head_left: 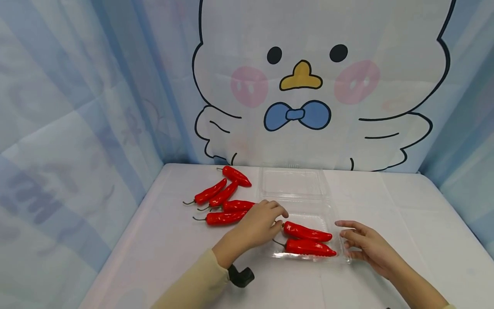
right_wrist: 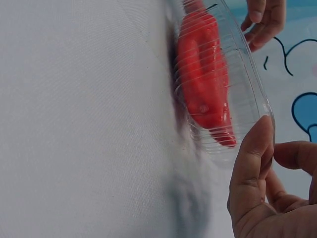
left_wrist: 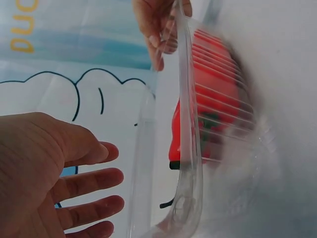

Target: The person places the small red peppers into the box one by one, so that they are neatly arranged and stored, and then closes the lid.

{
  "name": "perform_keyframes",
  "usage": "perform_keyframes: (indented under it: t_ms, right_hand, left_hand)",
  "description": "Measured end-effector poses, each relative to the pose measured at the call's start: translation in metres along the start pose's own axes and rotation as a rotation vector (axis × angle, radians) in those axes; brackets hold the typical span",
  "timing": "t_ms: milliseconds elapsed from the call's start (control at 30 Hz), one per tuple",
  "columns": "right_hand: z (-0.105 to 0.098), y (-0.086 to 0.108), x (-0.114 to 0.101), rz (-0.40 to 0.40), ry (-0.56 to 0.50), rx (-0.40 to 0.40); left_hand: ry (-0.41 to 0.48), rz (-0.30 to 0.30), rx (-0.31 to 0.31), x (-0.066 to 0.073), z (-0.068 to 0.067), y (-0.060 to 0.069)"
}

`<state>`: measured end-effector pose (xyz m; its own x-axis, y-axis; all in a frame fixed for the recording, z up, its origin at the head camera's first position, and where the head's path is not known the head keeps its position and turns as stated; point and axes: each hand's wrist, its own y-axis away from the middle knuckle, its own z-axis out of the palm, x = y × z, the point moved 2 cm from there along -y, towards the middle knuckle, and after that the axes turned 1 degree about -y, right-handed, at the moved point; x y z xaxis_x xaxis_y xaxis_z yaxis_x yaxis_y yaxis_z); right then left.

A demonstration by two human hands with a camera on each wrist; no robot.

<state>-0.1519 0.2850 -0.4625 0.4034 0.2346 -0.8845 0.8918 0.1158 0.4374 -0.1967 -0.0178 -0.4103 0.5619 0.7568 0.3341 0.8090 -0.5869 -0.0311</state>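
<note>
A clear plastic clamshell box point(head_left: 343, 253) lies with its lid point(head_left: 293, 184) folded back. Two red chili peppers point(head_left: 308, 247) rest side by side in its base, stems toward the left. Over the base's left edge hovers my left hand point(head_left: 256, 223), fingers spread and loosely bent; in the left wrist view nothing is between its fingers point(left_wrist: 94, 183). My right hand point(head_left: 366, 246) is at the box's right edge, where its thumb and a finger pinch the rim in the right wrist view. Part of one loose pepper point(head_left: 237, 206) is hidden behind the left hand.
Several more red chili peppers point(head_left: 210, 192) lie loose on the white-covered table point(head_left: 409, 214), left of the box. A cartoon-printed curtain point(head_left: 301, 141) hangs behind the table, with blue fabric point(head_left: 77, 128) at the left. A black wrist-worn device point(head_left: 242, 277) shows under the left sleeve.
</note>
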Motion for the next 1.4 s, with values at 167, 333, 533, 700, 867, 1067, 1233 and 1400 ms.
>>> perform_keyframes:
  t_ms: [167, 333, 533, 700, 867, 1067, 1233, 1400]
  right_hand:
    - [-0.001, 0.0, 0.0, 0.004, 0.002, 0.007]
    - [-0.002, 0.0, 0.0, 0.002, 0.003, 0.004]
    - [-0.002, 0.0, 0.001, -0.004, -0.006, -0.005]
    - [-0.002, 0.0, 0.002, -0.009, -0.011, -0.013]
    - [-0.001, 0.0, 0.001, -0.012, -0.01, -0.017]
    - [-0.001, 0.0, 0.0, -0.013, -0.01, -0.016]
    - [-0.001, 0.0, 0.001, -0.006, -0.016, -0.014]
    - [-0.001, 0.0, 0.0, -0.006, -0.012, -0.011]
  left_hand:
    - [0.012, -0.037, 0.017, -0.011, 0.0, 0.007]
    - [0.03, -0.082, 0.031, -0.021, 0.002, 0.013]
    - [0.049, -0.103, 0.064, -0.03, 0.002, 0.018]
    - [0.062, -0.139, 0.068, -0.038, 0.002, 0.023]
    - [0.068, -0.154, 0.071, -0.046, 0.001, 0.028]
    - [0.059, -0.161, 0.089, -0.055, 0.001, 0.033]
    - [0.059, -0.193, 0.102, -0.066, 0.002, 0.039]
    - [0.038, -0.213, 0.112, -0.078, 0.002, 0.044]
